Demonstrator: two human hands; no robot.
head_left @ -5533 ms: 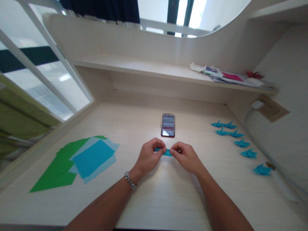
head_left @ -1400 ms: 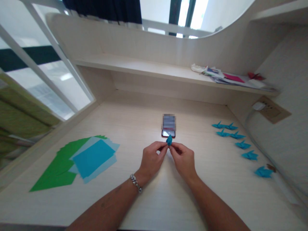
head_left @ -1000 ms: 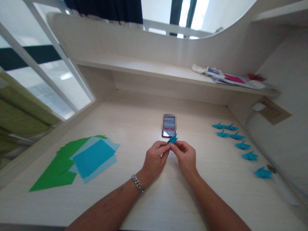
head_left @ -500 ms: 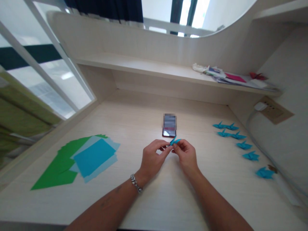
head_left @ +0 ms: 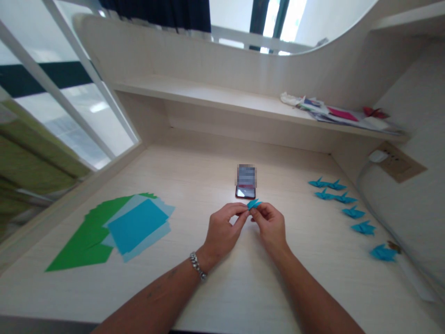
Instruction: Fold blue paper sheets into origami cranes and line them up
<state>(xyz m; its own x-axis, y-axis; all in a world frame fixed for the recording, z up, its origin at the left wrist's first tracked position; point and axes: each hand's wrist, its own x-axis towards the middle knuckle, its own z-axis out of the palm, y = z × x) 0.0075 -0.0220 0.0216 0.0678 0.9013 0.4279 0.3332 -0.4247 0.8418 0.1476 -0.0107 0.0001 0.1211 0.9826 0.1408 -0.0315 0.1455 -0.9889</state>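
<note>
Between my two hands is a small blue origami crane (head_left: 253,204), pinched over the middle of the desk just in front of a phone (head_left: 245,182). My left hand (head_left: 224,227) grips its left side with thumb and forefinger; a chain bracelet circles that wrist. My right hand (head_left: 270,225) holds the right side, thumb toward me. Fingers cover the crane's lower part. Over to the right, several finished blue paper cranes (head_left: 353,212) stand in a slanting line.
Blue paper sheets (head_left: 139,226) lie on green sheets (head_left: 78,248) at the left. A shelf (head_left: 208,96) spans the back, with papers (head_left: 342,113) at its right end. A white cable (head_left: 370,211) runs down from a wall socket (head_left: 399,161) along the right edge.
The crane has turned a little in my fingers, and its upright point now leans lower to the right. Both hands keep their pinch. The view has shifted slightly.
</note>
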